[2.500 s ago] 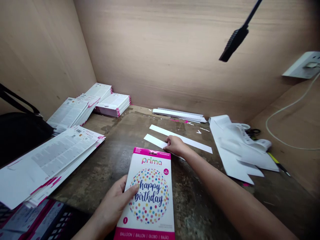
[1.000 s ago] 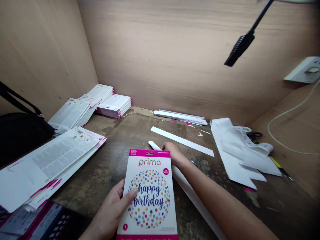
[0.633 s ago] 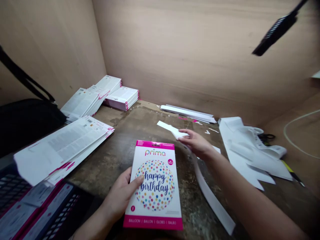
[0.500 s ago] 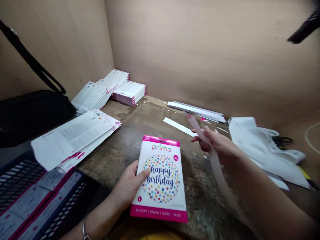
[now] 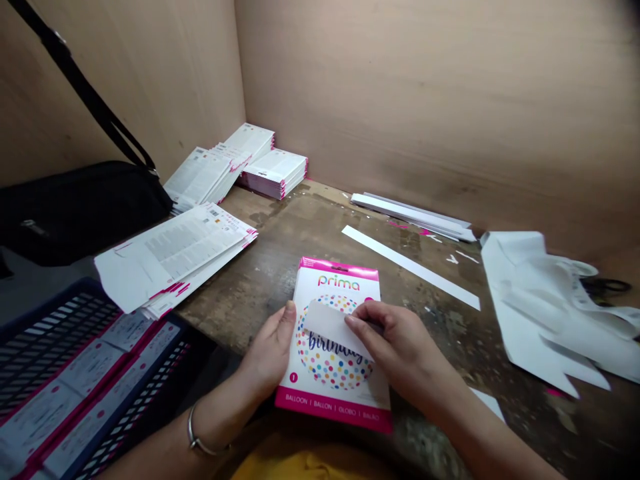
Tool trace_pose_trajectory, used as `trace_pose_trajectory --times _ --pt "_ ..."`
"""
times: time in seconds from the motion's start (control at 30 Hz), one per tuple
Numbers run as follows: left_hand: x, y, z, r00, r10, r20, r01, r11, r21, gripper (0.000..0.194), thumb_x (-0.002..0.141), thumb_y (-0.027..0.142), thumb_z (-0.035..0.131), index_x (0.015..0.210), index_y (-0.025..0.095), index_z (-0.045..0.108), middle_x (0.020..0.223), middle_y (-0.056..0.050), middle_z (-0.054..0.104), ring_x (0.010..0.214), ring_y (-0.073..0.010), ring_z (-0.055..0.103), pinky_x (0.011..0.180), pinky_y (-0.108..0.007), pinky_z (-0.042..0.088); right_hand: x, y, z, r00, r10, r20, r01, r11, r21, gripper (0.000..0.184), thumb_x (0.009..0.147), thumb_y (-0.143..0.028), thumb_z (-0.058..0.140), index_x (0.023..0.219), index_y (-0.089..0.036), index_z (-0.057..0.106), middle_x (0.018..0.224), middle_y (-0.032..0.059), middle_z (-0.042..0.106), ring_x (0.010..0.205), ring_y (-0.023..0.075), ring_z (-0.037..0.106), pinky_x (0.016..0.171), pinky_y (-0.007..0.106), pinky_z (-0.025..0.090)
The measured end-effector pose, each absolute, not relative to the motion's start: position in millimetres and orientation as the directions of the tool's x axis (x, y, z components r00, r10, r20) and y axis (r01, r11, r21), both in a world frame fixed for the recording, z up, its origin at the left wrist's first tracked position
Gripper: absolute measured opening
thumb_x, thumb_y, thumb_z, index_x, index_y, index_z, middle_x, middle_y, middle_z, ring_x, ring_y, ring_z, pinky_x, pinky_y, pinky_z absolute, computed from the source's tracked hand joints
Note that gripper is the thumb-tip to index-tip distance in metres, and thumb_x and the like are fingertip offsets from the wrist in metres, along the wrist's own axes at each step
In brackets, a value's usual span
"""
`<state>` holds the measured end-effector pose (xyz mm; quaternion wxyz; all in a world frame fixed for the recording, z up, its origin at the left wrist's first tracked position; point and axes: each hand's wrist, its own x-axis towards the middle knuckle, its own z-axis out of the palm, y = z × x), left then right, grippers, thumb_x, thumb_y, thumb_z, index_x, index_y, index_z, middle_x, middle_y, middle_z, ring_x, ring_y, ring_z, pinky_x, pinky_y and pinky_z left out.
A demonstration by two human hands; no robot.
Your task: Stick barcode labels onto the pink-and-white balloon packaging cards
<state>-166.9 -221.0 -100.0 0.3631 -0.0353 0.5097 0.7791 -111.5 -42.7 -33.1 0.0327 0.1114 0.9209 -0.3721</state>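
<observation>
A white and pink balloon packet printed with coloured dots faces me at the near edge of the table. My left hand grips its left side, thumb along the edge; the other fingers are hidden behind. Pinched between thumb and fingers of my right hand is a white paper strip, lying across the printed lettering. Part of the strip passes under that hand, and a white end shows beyond the wrist. Whether the packet is one piece or several stacked, I cannot tell.
Folded printed sleeves lie at left, with more stacks in the corner. A blue crate holds packed boxes below. One white strip lies on the table; crumpled white paper is at right, a black bag at left.
My right hand has come left and down, bringing the paper strip from beside the packet onto its front. My left hand keeps its hold, its thumb now nearer the packet's edge. The view has shifted slightly.
</observation>
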Motion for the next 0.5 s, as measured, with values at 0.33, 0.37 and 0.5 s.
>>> trace_pose_trajectory --times 0.33,0.37,0.5 --pt "-168.3 -216.8 -85.1 -0.733 0.555 -0.393 -0.569 -0.185 0.801 0.053 0.065 0.043 0.076 0.102 0.012 0.056 0.094 -0.013 0.072 0.081 -0.0296 0.069 0.071 -0.037 0.055 -121.2 -62.3 -29.6 -0.975 0.161 -0.153 0.215 0.858 -0.467 0.019 0.083 -0.033 0.052 0.070 -0.023 0.060 0.065 0.0018 0.063 0.058 0.0171 0.054 0.053 0.027 0.037" --pt "-168.1 -216.4 -85.3 -0.740 0.547 -0.391 -0.560 -0.181 0.808 0.050 0.066 0.042 0.076 0.101 0.012 0.057 0.094 -0.013 0.072 0.082 -0.0295 0.068 0.071 -0.038 0.054 -122.2 -63.0 -30.3 -0.974 0.161 -0.161 0.216 0.871 -0.441 0.018 0.083 -0.032 0.052 0.071 -0.023 0.061 0.066 0.0019 0.063 0.058 0.0173 0.055 0.053 0.027 0.036" --pt "-166.8 -216.6 -89.5 -0.751 0.551 -0.364 -0.536 -0.186 0.823 0.045 0.071 0.039 0.072 0.105 0.013 0.057 0.097 -0.012 0.071 0.085 -0.0291 0.068 0.074 -0.039 0.054 -123.4 -63.6 -32.8 -0.980 0.135 -0.146 0.182 0.907 -0.379 0.017 0.084 -0.032 0.053 0.072 -0.023 0.060 0.067 0.0024 0.064 0.060 0.0171 0.055 0.053 0.026 0.035"
